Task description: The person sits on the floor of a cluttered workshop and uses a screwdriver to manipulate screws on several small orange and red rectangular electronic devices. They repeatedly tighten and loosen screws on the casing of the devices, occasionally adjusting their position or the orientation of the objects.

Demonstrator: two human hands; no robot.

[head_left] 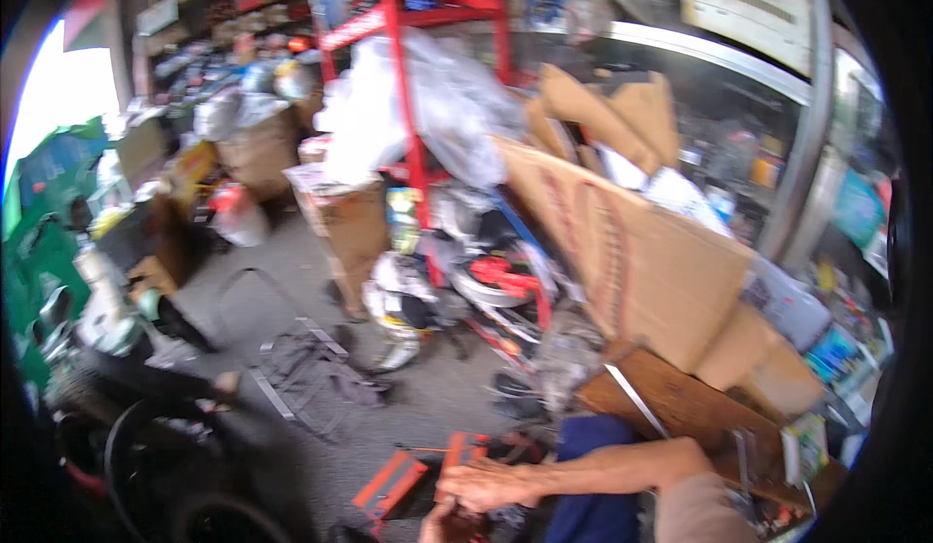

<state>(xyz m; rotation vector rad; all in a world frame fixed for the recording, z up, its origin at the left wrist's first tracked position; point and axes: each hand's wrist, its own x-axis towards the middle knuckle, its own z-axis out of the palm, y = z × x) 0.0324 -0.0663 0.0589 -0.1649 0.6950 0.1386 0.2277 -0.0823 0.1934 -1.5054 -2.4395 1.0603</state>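
Note:
Near the lower middle, my right hand reaches in from the lower right with its fingers curled, against an orange-and-black piece, perhaps part of a tool case. My left hand comes up from the bottom edge just beneath it, fingers bent. What the two hands hold is hidden and blurred. A second orange-and-black piece lies just left of them, with thin dark cables or tools around. My blue-clad leg is beside my right forearm.
A folding metal frame lies on the grey floor. Black tyres stand at left. A red rack with plastic bags stands behind. Leaning cardboard and a wooden board crowd the right. Boxes and bags line the back.

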